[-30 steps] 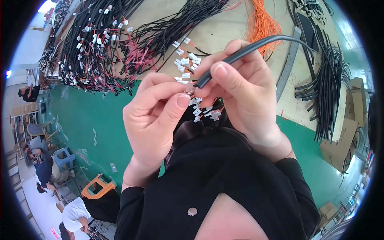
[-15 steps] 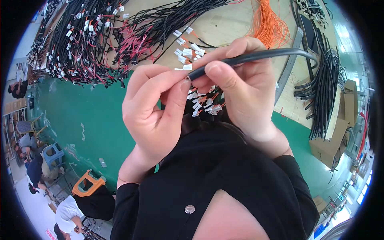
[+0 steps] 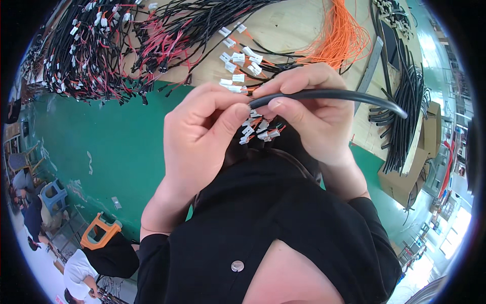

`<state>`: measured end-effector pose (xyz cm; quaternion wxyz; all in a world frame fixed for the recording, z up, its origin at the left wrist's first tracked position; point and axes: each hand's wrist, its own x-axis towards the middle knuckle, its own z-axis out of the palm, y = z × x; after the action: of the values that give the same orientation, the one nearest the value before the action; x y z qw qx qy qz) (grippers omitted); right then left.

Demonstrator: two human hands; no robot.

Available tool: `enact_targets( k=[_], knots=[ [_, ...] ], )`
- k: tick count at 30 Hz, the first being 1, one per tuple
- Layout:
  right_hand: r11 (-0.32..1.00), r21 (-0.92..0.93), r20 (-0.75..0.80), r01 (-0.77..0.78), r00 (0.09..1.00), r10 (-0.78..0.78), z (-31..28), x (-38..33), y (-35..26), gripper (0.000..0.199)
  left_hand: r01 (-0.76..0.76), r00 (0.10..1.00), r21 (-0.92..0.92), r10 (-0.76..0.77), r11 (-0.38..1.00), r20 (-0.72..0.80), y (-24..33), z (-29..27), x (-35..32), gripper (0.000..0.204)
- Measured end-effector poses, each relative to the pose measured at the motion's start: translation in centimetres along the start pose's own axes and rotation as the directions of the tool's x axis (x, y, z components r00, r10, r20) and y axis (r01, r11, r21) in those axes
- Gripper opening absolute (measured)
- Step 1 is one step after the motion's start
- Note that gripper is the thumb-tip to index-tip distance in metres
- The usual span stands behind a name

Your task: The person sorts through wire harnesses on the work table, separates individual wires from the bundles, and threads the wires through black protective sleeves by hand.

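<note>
A black flexible tube runs from my fingertips out to the right, where its free end droops. My right hand grips it near its left end between thumb and fingers. At that left end, the thumb and forefinger of my left hand are pressed together, hiding whatever small piece they pinch. Just behind and below the fingertips are white plug connectors on orange and black wires, hanging at the table's edge. More white connectors lie on the table beyond my hands.
Bundles of black and red wires cover the table's left. Orange wires lie at the far middle, with a metal ruler and cut black tubes to their right. Cardboard boxes stand at right; an orange stool at lower left.
The tube's free end has swung down and straightened out from its earlier bend. My hands have come slightly closer together, and the left fingertips have moved a little to the right.
</note>
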<state>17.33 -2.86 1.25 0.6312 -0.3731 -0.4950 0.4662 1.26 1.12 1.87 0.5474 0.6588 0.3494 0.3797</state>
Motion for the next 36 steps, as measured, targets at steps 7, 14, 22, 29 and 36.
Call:
enact_targets(
  k=[7,14,22,29,36],
  knots=[
    [0.946,-0.306,0.116,-0.109,0.982,0.151,1.1,-0.4,0.7,0.02,0.295,0.952,-0.567,-0.29,0.769,0.102,-0.2,0.5,-0.2,0.024],
    [0.859,0.261,0.206,-0.44,0.895,0.395,1.0,-0.2,-0.6,0.024,0.476,0.874,-0.674,-0.386,0.565,0.294,0.8,0.3,0.4,0.057],
    [0.833,0.476,-0.022,-0.283,0.943,0.332,0.4,-0.3,-0.7,0.018,0.382,0.902,0.041,-0.382,0.923,0.2,1.2,-1.4,-2.4,0.025],
    [0.66,0.725,0.001,-0.196,0.959,0.284,0.2,0.2,-1.0,0.024,0.218,0.945,-0.029,-0.204,0.975,0.256,-0.8,-0.5,-3.5,0.027],
    [0.722,0.601,0.066,-0.343,0.921,0.383,0.5,0.3,-2.0,0.028,0.266,0.962,-0.105,-0.257,0.958,0.092,-1.0,0.0,-3.7,0.029]
  ],
)
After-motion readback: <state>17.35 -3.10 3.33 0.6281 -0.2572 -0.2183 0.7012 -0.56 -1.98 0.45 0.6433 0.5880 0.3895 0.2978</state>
